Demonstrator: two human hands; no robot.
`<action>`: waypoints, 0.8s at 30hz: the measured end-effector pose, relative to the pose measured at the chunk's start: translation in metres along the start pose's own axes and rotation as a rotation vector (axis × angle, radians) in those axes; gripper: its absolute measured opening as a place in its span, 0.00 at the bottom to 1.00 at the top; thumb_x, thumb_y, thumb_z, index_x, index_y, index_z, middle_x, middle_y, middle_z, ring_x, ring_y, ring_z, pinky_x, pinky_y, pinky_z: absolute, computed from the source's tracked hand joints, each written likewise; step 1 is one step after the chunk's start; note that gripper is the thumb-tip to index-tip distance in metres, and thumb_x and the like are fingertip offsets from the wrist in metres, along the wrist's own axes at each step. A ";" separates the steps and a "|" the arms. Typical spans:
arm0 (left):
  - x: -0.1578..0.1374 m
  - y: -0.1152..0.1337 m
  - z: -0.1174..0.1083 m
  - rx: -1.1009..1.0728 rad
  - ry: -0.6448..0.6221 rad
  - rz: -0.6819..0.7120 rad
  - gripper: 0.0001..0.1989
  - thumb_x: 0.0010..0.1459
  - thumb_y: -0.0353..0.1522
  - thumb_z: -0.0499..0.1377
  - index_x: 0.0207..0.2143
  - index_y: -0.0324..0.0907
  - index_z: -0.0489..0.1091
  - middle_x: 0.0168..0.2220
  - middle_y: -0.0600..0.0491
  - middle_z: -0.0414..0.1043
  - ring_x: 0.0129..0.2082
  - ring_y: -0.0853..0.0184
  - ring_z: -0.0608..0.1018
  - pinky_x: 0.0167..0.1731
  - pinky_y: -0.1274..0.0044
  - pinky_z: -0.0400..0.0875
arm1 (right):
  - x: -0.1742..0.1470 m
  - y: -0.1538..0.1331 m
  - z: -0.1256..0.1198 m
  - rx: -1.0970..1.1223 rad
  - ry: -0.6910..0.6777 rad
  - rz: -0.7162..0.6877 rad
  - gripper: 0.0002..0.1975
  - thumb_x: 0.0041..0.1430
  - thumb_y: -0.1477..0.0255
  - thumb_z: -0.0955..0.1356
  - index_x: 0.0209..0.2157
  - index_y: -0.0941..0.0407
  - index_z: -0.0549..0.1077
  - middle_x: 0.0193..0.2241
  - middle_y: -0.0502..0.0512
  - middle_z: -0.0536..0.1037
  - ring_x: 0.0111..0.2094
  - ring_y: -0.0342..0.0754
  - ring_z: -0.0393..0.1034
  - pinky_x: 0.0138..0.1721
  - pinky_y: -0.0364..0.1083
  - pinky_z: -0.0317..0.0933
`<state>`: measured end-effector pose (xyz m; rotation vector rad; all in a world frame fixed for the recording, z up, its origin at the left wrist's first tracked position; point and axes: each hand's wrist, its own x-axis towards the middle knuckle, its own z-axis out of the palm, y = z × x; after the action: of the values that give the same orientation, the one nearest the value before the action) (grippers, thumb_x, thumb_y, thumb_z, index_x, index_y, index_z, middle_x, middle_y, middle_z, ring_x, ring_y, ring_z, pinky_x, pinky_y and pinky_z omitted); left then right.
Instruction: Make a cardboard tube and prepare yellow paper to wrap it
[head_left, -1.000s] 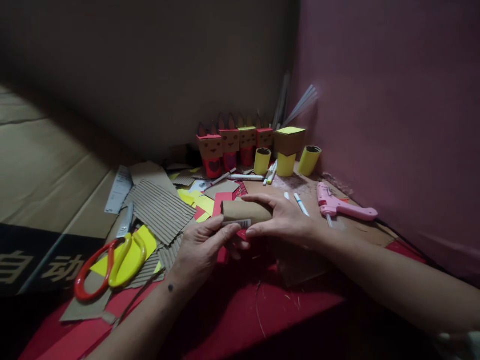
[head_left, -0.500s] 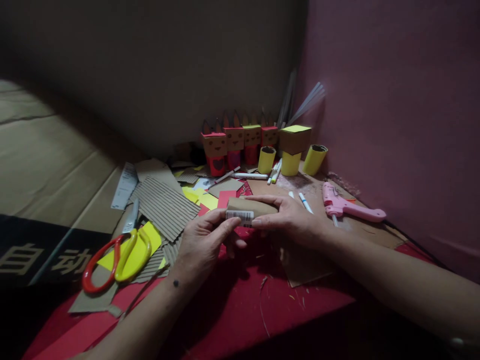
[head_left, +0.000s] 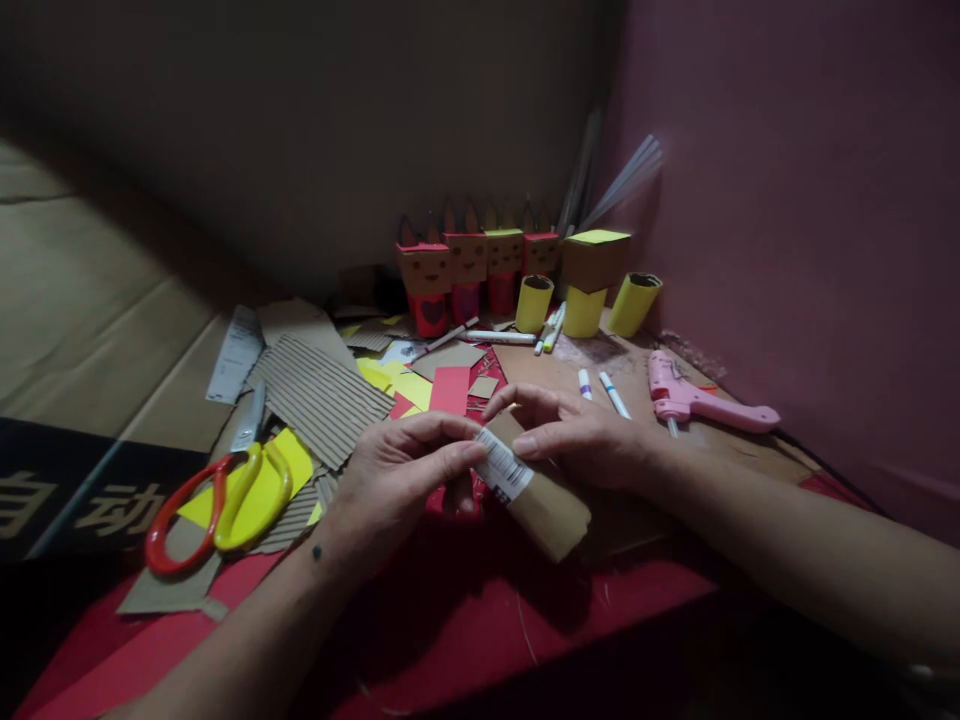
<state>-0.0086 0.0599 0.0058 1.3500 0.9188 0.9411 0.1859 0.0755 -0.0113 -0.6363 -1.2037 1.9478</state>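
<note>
Between my hands is a brown cardboard tube, somewhat flattened, with a white barcode label near its upper end. My left hand pinches the label-side edge between thumb and fingers. My right hand grips the upper end, its thumb on the front near the label and its fingers behind. The tube slants, its free end pointing down to the right toward me. Beyond my hands lie a red paper piece and a small cardboard piece.
Scissors with red and yellow handles rest left on corrugated cardboard scraps. A pink glue gun lies right. Behind stand decorated cardboard figures, yellow tubes and a box-topped yellow tube. Markers lie about.
The cardboard tube has turned from roughly level to slanting down toward me. My right hand has shifted its grip to the upper end. The whole view has moved slightly.
</note>
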 end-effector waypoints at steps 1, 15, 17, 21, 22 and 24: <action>0.000 0.000 0.001 -0.001 0.005 -0.001 0.04 0.49 0.29 0.65 0.29 0.38 0.76 0.19 0.55 0.73 0.15 0.73 0.72 0.18 0.83 0.68 | 0.000 0.001 0.000 -0.004 -0.008 0.000 0.15 0.44 0.77 0.72 0.37 0.55 0.69 0.29 0.47 0.72 0.31 0.44 0.70 0.36 0.45 0.63; 0.003 -0.001 0.000 0.053 -0.017 -0.065 0.07 0.46 0.32 0.67 0.30 0.40 0.76 0.22 0.56 0.72 0.19 0.75 0.70 0.19 0.83 0.66 | -0.003 -0.001 0.001 -0.092 0.054 0.062 0.11 0.44 0.74 0.74 0.29 0.58 0.70 0.25 0.46 0.72 0.29 0.42 0.69 0.35 0.43 0.62; 0.004 -0.002 -0.001 0.051 -0.031 -0.072 0.06 0.47 0.32 0.67 0.29 0.40 0.75 0.21 0.56 0.71 0.18 0.75 0.70 0.18 0.83 0.66 | -0.004 -0.001 0.002 -0.084 0.056 0.081 0.10 0.44 0.74 0.74 0.30 0.58 0.71 0.25 0.47 0.73 0.29 0.43 0.70 0.35 0.44 0.63; 0.005 -0.004 -0.003 0.002 -0.028 -0.064 0.05 0.49 0.32 0.66 0.29 0.39 0.75 0.21 0.55 0.71 0.18 0.73 0.71 0.19 0.82 0.67 | -0.002 0.000 0.002 -0.003 0.069 0.068 0.14 0.43 0.76 0.72 0.34 0.56 0.70 0.28 0.47 0.74 0.29 0.44 0.70 0.34 0.45 0.65; 0.006 -0.004 -0.004 -0.024 -0.023 -0.058 0.05 0.49 0.31 0.65 0.29 0.39 0.74 0.21 0.55 0.71 0.18 0.73 0.71 0.19 0.82 0.67 | -0.001 -0.001 0.002 0.013 0.075 0.052 0.15 0.44 0.77 0.71 0.37 0.55 0.70 0.30 0.48 0.74 0.29 0.44 0.71 0.34 0.45 0.65; 0.007 -0.004 -0.004 -0.083 0.005 -0.043 0.05 0.49 0.31 0.65 0.27 0.38 0.73 0.21 0.55 0.71 0.19 0.74 0.71 0.19 0.83 0.66 | 0.000 -0.002 0.002 0.038 0.082 0.026 0.17 0.46 0.78 0.69 0.41 0.56 0.69 0.33 0.51 0.75 0.31 0.45 0.71 0.35 0.45 0.66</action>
<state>-0.0095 0.0677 0.0021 1.2535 0.8998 0.9398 0.1854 0.0751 -0.0091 -0.7084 -1.1104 1.9421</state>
